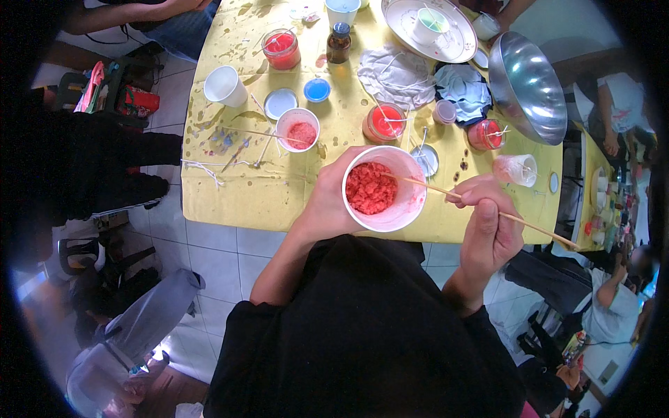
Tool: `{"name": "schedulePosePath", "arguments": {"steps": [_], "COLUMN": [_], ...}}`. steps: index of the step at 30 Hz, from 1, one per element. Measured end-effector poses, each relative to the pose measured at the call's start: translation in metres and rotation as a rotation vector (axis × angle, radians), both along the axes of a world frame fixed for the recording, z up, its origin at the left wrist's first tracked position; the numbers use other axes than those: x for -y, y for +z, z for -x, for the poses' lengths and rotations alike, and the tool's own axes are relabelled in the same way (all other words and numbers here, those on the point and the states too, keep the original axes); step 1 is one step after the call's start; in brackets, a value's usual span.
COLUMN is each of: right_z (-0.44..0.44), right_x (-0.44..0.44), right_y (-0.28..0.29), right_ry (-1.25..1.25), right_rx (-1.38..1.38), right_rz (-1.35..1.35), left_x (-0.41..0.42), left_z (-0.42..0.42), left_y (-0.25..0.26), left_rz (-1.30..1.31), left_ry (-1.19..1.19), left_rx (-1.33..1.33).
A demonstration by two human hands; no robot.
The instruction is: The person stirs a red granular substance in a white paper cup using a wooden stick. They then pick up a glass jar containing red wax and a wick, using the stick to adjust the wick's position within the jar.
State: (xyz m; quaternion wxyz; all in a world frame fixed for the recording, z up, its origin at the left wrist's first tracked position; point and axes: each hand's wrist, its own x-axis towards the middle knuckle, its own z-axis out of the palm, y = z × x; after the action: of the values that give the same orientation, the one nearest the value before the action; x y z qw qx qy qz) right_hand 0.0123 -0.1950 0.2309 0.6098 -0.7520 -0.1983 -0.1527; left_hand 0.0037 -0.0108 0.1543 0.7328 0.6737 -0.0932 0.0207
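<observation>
My left hand is wrapped around a white paper cup, tilted so its mouth faces up at me. Crumbly red material, perhaps wax, covers its bottom, and pink residue coats the inner wall. Between the thumb and fingers of my right hand is a thin wooden stick; its far tip touches the red crumbs. Just beyond the cup stands a glass jar of red wax with a wick and sticks across it. A second paper cup with pinkish crumbs and a stick is farther left.
Stains mark the yellow tablecloth. Around it are a steel bowl, a decorated plate, an amber bottle, red jars, a blue-filled container, a white cup and crumpled cloth. Other people stand or sit nearby.
</observation>
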Motion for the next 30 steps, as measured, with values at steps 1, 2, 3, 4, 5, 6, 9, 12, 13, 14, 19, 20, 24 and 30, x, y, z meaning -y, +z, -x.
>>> {"name": "schedulePosePath", "arguments": {"steps": [1,2,3,4,5,6,9,12,13,14,19,20,24,30], "right_z": [0.000,0.001,0.002,0.003,0.004,0.004,0.004,0.005,0.006,0.006,0.007,0.007,0.006,0.003], "right_x": [0.000,0.001,0.001,0.002,0.002,0.002,0.001,-0.003,-0.003,-0.003,-0.004,-0.004,-0.003,-0.002], "right_y": [0.001,0.002,0.003,0.004,0.005,0.005,0.005,0.002,0.001,0.000,0.002,0.002,-0.003,-0.008], "right_ry": [-0.014,-0.028,-0.029,-0.030,-0.032,-0.025,-0.009,0.001,0.006,0.011,0.016,0.015,-0.005,0.001], "right_rx": [0.015,0.030,0.057,0.084,0.111,0.135,0.183,0.184,0.181,0.177,0.156,0.148,0.093,0.065], "right_rz": [0.017,0.034,0.071,0.109,0.146,0.182,0.251,0.246,0.245,0.244,0.222,0.222,0.111,0.006], "left_x": [0.000,0.000,0.001,0.002,0.002,0.004,0.004,0.003,0.002,0.002,0.002,0.002,0.001,0.000], "left_z": [-0.001,-0.001,-0.001,-0.001,0.000,0.000,-0.001,-0.001,0.000,0.001,0.003,0.003,0.002,0.000], "left_y": [0.001,0.001,0.000,0.000,-0.002,-0.003,-0.001,-0.002,-0.003,-0.004,-0.005,-0.005,-0.003,0.000], "left_rz": [-0.016,-0.012,-0.009,-0.006,-0.003,0.000,-0.046,-0.065,-0.064,-0.041,0.018,0.019,0.005,-0.026], "left_ry": [0.000,0.003,0.008,0.013,0.015,0.016,0.039,0.032,0.023,0.018,0.003,0.000,-0.001,0.003], "left_rx": [0.010,-0.001,-0.010,-0.019,-0.046,-0.074,-0.087,-0.074,-0.071,-0.090,-0.132,-0.127,-0.092,-0.104]}}
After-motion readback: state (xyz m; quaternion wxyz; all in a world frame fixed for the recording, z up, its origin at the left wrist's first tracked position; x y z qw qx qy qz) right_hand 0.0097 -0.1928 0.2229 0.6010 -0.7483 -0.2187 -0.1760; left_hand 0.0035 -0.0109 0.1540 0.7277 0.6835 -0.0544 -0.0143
